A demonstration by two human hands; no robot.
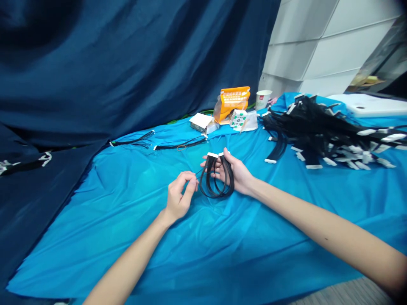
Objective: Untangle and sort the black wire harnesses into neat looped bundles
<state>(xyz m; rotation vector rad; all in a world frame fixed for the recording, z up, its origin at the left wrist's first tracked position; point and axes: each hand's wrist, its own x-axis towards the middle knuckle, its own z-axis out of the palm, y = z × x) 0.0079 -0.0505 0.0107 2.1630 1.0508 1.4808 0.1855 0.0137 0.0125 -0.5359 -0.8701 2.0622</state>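
Observation:
A black cable bundle (229,180) with white connectors at its upper ends hangs in loops above the blue cloth. My right hand (237,171) is closed around its upper part, thumb near one white connector and fingers behind the wires. Just left of the loops, my left hand (182,192) pinches a thin black strand that runs toward the bundle. The far end of that strand is hidden among the wires and fingers.
Blue cloth (127,237) covers the table. A big heap of black cables (318,127) lies at right. Along the back are two thin cables (181,145) (135,140), a small box (202,123), an orange bag (233,101), white packets (243,120) and a paper cup (263,99).

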